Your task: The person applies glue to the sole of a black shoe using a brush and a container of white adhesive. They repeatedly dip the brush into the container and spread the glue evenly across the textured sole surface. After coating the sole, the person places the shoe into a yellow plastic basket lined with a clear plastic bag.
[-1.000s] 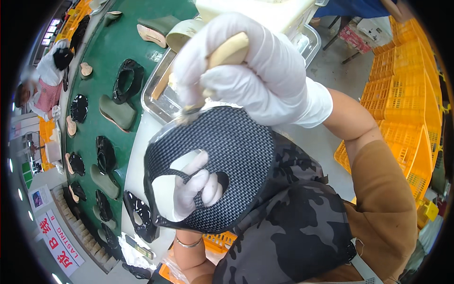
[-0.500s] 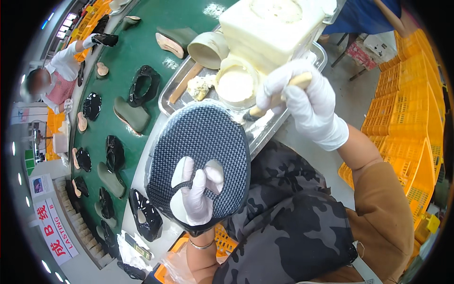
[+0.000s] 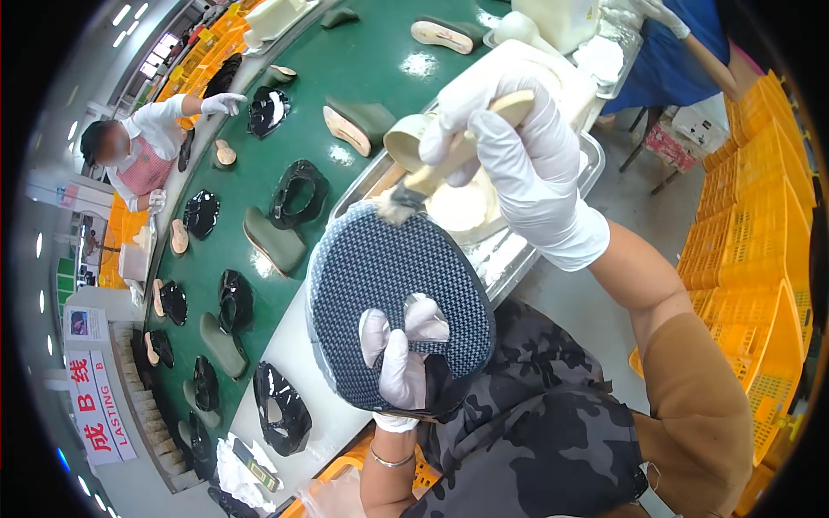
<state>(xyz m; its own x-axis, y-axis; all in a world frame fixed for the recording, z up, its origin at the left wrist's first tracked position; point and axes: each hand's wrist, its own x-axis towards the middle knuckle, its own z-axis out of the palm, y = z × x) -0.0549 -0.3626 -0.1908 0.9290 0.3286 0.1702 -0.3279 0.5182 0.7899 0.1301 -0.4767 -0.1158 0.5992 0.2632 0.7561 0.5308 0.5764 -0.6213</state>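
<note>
My left hand (image 3: 401, 373), gloved in white, grips a shoe upper (image 3: 389, 281) with its dark blue-grey woven lining facing up; fingers come through its opening. Whitish coating shows along the upper's left and far edges. Closed around the wooden handle of a flat brush (image 3: 445, 161) is my gloved right hand (image 3: 540, 173). The bristles touch the far edge of the lining. Beneath the right hand, a pot of white paste (image 3: 455, 211) stands in a metal tray (image 3: 509, 274), partly hidden by the hand and the upper.
A green conveyor belt (image 3: 380, 73) carries black glossy uppers (image 3: 299, 192) and olive shoe lasts (image 3: 275, 242). One more upper (image 3: 282, 407) lies on the white bench edge. A co-worker (image 3: 142, 151) reaches over the belt. Yellow crates (image 3: 751, 259) are stacked at right.
My right hand has brought the brush from beside the paste pot leftward onto the upper's far edge. The upper appears slightly farther right in view. The co-worker's arm now points over the belt.
</note>
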